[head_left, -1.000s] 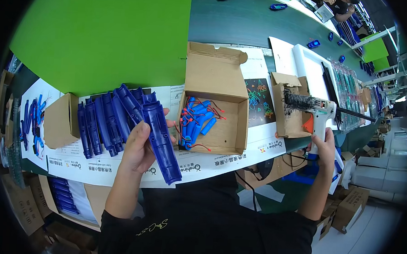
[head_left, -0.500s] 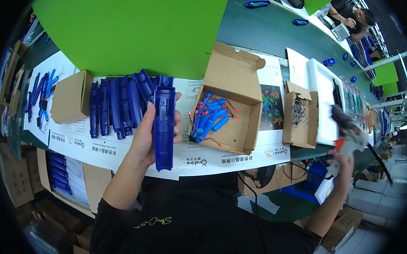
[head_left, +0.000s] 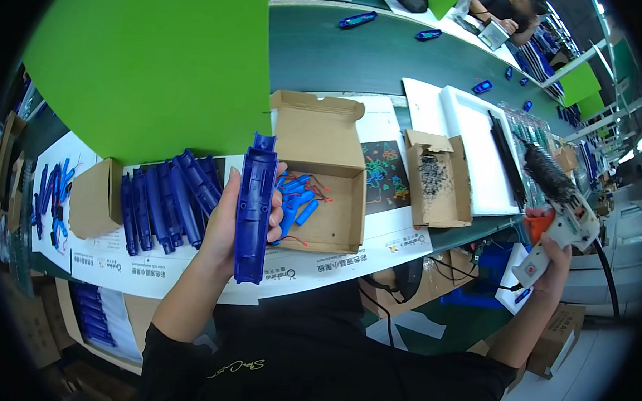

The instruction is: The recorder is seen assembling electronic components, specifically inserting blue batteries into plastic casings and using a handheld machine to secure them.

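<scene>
My left hand (head_left: pixel 223 228) is closed around a long dark-blue plastic shell half (head_left: pixel 255 208), held upright over the near table edge with its hollow, ribbed inside showing. My right hand (head_left: pixel 554 264) grips a white hot glue gun (head_left: pixel 574 229) with an orange trigger, out past the table's right end. A black cable hangs from the gun. Close to my left hand, more blue shell halves (head_left: pixel 164 204) lean in a row. Just right of the held shell, an open cardboard box (head_left: pixel 345 223) contains blue cylindrical batteries (head_left: pixel 306 213) with red wires.
A green partition (head_left: pixel 148 64) rises behind the shells. On the right stand a small cardboard box (head_left: pixel 461 192) with dark bits and a white foam tray (head_left: pixel 480 164). Another person (head_left: pixel 508 15) sits across the far bench. A cardboard carton (head_left: pixel 109 202) is at left.
The view has shifted, so the table's contents appear farther left and lower. My right hand has lifted and turned the glue gun. The shell stays in my left hand, now more upright.
</scene>
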Demonstrator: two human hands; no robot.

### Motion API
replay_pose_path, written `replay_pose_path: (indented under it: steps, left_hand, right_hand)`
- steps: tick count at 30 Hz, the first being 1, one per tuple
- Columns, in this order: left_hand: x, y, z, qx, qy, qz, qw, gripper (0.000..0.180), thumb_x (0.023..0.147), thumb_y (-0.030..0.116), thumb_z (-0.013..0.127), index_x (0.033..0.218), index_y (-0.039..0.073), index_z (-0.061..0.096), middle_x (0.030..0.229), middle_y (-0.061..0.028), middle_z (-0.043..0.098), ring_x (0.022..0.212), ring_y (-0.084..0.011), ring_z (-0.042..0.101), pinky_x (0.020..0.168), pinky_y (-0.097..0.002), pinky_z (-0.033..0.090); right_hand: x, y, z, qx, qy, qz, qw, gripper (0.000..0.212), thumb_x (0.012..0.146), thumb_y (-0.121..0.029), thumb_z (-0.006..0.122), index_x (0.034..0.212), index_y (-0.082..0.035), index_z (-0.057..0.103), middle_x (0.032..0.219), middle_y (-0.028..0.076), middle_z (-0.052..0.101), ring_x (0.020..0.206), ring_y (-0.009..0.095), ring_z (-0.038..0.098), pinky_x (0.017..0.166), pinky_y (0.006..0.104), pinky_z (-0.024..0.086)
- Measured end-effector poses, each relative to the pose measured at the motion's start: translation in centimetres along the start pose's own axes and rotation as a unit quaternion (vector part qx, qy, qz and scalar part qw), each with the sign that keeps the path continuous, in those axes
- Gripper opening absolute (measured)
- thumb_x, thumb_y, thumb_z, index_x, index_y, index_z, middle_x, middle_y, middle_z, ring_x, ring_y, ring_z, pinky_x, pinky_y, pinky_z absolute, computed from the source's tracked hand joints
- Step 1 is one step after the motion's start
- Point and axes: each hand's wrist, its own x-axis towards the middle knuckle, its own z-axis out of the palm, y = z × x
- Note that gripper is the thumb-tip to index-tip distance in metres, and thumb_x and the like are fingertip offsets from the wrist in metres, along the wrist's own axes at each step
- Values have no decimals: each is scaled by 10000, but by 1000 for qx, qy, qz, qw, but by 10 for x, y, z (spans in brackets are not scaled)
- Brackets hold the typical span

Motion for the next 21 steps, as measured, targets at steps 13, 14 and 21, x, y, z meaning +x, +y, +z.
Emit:
replay_pose_path:
  steps: [13,14,21]
  left_hand:
    - [19,-19,27,88,2,1,996,623,959,533,253,1343,54,360,812,-45,502,660,-116,510,547,-244,462]
    - [19,-20,26,97,-8,3,995,650,955,541,253,1356,35,334,821,-44,495,673,-116,509,532,-242,464]
    - [19,-21,26,98,50,-48,993,611,955,544,248,1325,75,380,810,-44,503,670,-116,513,522,-251,465]
  right_hand:
    - [-42,-17,107,27,-320,82,944,402,778,-178,597,1096,40,480,867,142,572,840,254,575,795,412,476]
    - [-41,-16,112,23,-335,106,936,381,787,-160,588,1094,39,479,869,136,573,840,243,575,785,396,479]
    - [-34,-6,139,-26,-359,152,921,260,800,-115,564,1020,13,509,822,102,567,765,203,572,698,345,477]
